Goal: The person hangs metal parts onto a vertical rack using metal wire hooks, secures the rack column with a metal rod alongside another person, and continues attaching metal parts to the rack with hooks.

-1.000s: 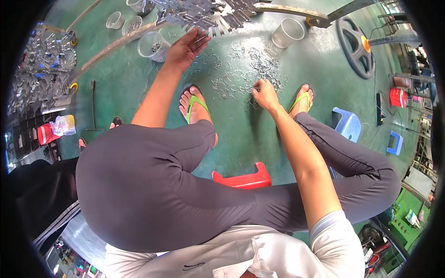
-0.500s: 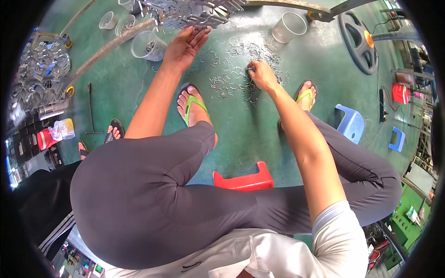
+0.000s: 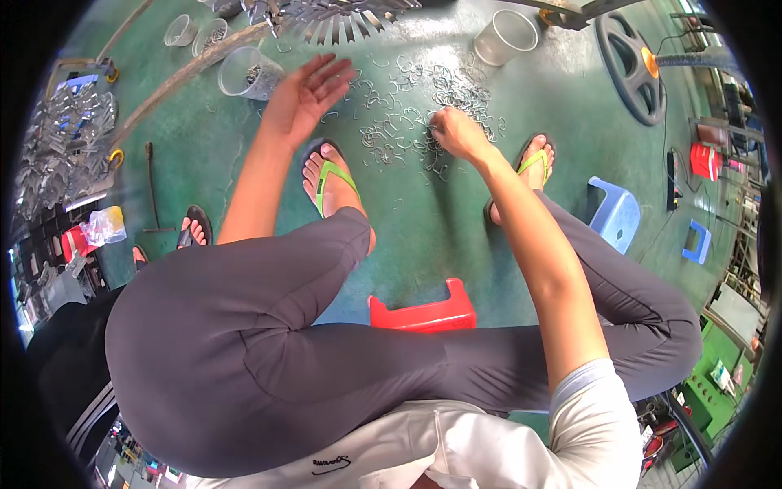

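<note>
Small curved metal hooks (image 3: 391, 122) lie scattered in a loose pile on the green floor in front of me. At the right part of the pile, my right hand (image 3: 458, 133) has its fingers curled and pressed together; what is in them, if anything, is hidden. My left hand (image 3: 308, 91) is raised with fingers spread and palm showing, holding nothing. It is beside a clear plastic tub (image 3: 248, 73) with small metal pieces inside. Above it hangs a cluster of shiny metal parts (image 3: 342, 18), cut off by the top edge.
Another clear tub (image 3: 505, 37) stands behind the pile. A red stool (image 3: 423, 314) is between my legs, a blue stool (image 3: 615, 213) at right. A rusty bar (image 3: 187, 75) crosses the left side. Another person's foot (image 3: 194, 226) is at left, near a T-shaped rod (image 3: 151, 187).
My left hand has moved down and left, away from the hanging metal parts, and its fingers have spread. My right hand has shifted slightly left, its fingers drawn together. The hanging parts have shifted.
</note>
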A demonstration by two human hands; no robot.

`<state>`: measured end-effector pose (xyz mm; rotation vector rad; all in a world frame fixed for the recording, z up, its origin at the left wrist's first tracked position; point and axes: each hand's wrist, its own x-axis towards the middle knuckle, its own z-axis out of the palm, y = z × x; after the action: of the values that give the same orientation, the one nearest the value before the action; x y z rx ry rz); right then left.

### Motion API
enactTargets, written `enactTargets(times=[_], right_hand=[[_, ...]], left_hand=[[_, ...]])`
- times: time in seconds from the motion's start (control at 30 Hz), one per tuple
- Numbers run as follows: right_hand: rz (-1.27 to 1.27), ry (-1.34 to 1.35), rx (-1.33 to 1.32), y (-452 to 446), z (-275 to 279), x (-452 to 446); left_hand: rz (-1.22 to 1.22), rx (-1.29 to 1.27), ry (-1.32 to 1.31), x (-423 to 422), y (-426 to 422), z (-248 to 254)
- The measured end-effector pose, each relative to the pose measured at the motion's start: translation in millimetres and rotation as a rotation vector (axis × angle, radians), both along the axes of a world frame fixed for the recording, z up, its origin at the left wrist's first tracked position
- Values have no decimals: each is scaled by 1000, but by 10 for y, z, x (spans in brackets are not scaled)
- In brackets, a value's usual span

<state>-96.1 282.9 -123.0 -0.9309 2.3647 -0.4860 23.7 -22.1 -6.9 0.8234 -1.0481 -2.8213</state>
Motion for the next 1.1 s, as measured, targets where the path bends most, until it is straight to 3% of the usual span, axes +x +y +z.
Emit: enactTargets(times=[0.1, 0.3, 0.47, 0.63, 0.67, 0.77, 0.93, 1.1], right_hand=[[-4, 97, 116, 70, -63, 80], [-162, 112, -112, -259, -67, 71], [-218, 71, -7, -500, -263, -24], [-343, -1, 56, -538, -16, 2], [-476, -45, 54, -520, -110, -14], [-550, -23, -153, -329, -96, 48], [-218, -108, 91, 98, -109, 154], [-186, -3, -218, 239, -91, 76]], left_hand=[[-191, -44, -70, 343, 27, -73], [-293, 5, -191, 1126, 368, -273], [-247, -22, -293, 1469, 443, -161], [-223, -195, -303, 1409, 337, 111], [-228, -223, -289, 1401, 305, 109], [-229, -253, -278, 1376, 319, 112], [-342, -110, -294, 1373, 462, -18], [-337, -166, -291, 1362, 458, -24]])
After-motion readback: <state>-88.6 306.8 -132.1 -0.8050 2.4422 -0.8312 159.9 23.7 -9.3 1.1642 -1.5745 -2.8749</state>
